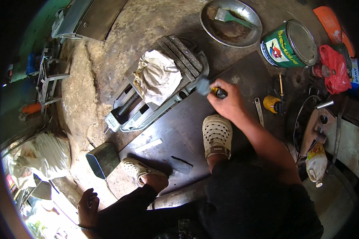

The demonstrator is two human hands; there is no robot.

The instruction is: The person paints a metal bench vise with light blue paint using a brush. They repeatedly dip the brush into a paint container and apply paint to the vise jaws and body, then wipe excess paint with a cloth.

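My right hand (226, 96) is closed round the yellow-and-black handle of a paintbrush (204, 86). Its grey-blue bristles are at the right side of a large metal machine vise (143, 121); whether they touch it I cannot tell. Over the vise's middle lies a crumpled, stained white cloth (158, 75), with the grooved block (180, 53) showing behind it. Down at the lower left, beside my leg, my left hand (88, 205) is raised with loosely bent fingers and no object visible in it.
A dark metal sheet (243, 79) lies under my feet. Around it are a metal bowl (251, 36) holding a green brush (229, 16), a green paint can (289, 44), a red plastic bag (334, 69), a wrench (259, 111), a yellow container (271, 104) and a rectangular tube (103, 160).
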